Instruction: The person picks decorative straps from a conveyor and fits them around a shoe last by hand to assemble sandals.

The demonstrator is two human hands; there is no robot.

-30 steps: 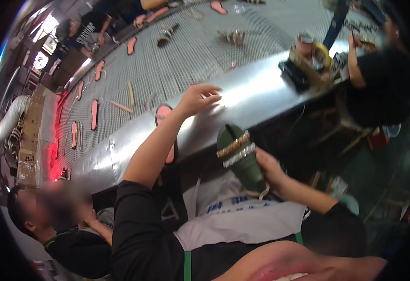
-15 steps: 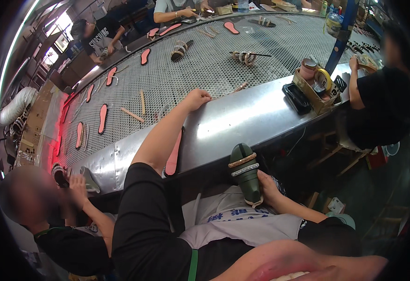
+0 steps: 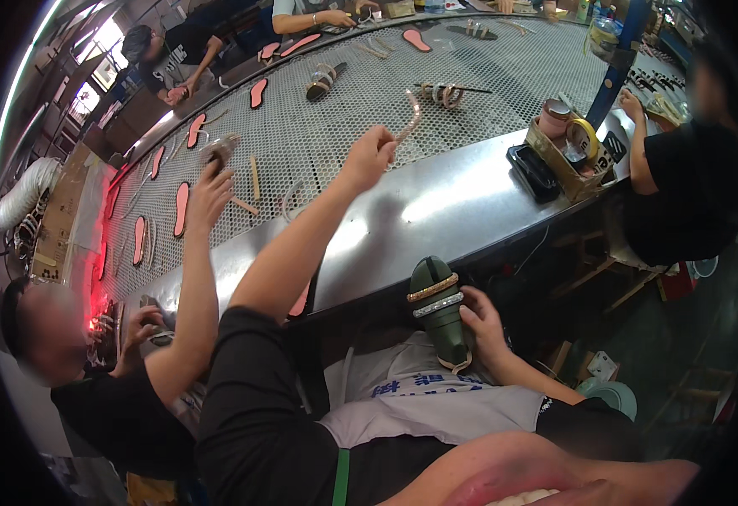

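My left hand (image 3: 370,158) is closed in a pinch on one end of a thin glittery strap (image 3: 412,118). The strap's free end curves up above the conveyor's mesh. Near my lap, my right hand (image 3: 485,327) grips the side of a dark green shoe last (image 3: 446,336). Across the last run a tan braided strap (image 3: 433,287) and a silver glittery strap (image 3: 439,304). A pale loop shows at its lower end. Below my left forearm, a pink insole (image 3: 300,304) is mostly hidden.
A white mesh conveyor (image 3: 293,143) carries pink insoles, strapped shoe pieces and wooden sticks (image 3: 256,177). A metal ledge (image 3: 419,202) borders it. To the right stand a black tray (image 3: 532,173) and a cardboard box (image 3: 579,180). A co-worker's arm (image 3: 200,278) reaches over the conveyor at left.
My left hand has lifted the glittery strap off the conveyor's edge. The co-worker at left has stretched an arm over the mesh with a shoe piece in hand. My right hand has barely moved.
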